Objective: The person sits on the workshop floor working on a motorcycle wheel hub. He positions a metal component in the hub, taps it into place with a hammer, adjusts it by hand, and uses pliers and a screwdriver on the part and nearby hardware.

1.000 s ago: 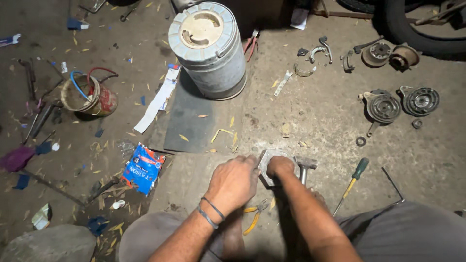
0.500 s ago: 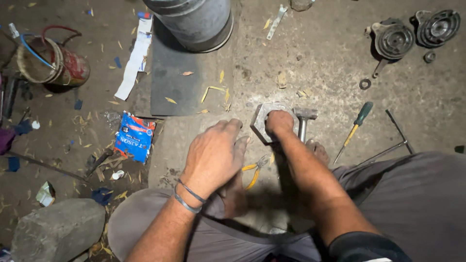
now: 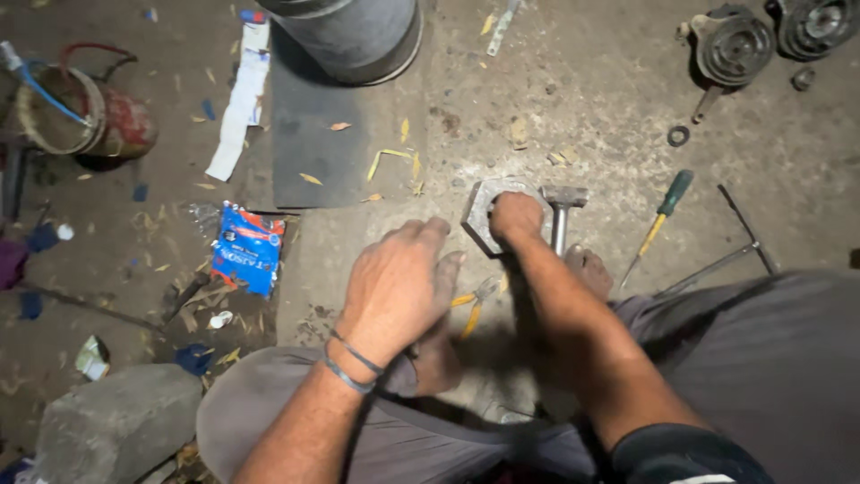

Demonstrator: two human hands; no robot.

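Metal hex block (image 3: 484,215) sits on the concrete floor (image 3: 609,116) w/ right hand (image 3: 516,218) fisted on its right edge, arm stretched fwd. Left hand (image 3: 394,282) hovers nearby, fingers loose, holding nothing.

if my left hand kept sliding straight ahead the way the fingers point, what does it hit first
Most likely the grey hexagonal metal piece under the right hand; the left hand points up-right toward it, though depth is unclear.

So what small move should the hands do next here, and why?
Probably close the left hand on the big hexagonal nut: the right hand already presses on it, the left is open just beside it, and the hammer lies untouched behind.
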